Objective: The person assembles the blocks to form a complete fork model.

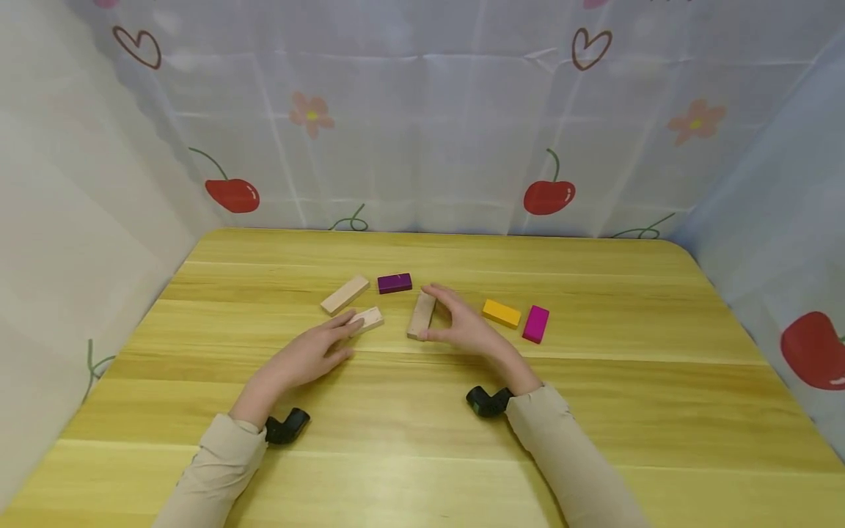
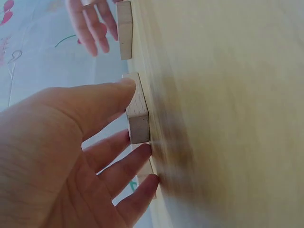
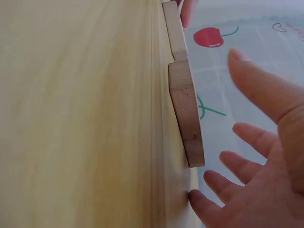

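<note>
My left hand (image 1: 300, 363) reaches in from the left, its fingertips over the near-left end of a short pale wooden block (image 1: 371, 318). In the head view its thumb side stays apart from that block; in the left wrist view the thumb overlaps the block (image 2: 138, 121). Around a second pale block (image 1: 421, 317) spreads my right hand (image 1: 465, 326), thumb at the near end and a fingertip at the far end. Seen from the right wrist, thumb and fingers stand wide apart beside this block (image 3: 187, 118), without closing on it.
Behind the left hand lies a longer pale block (image 1: 345, 295), with a purple block (image 1: 394, 283) to its right. A yellow block (image 1: 502, 313) and a pink block (image 1: 536, 324) lie right of the right hand. A patterned curtain (image 1: 422, 147) rises behind the wooden table (image 1: 396, 455).
</note>
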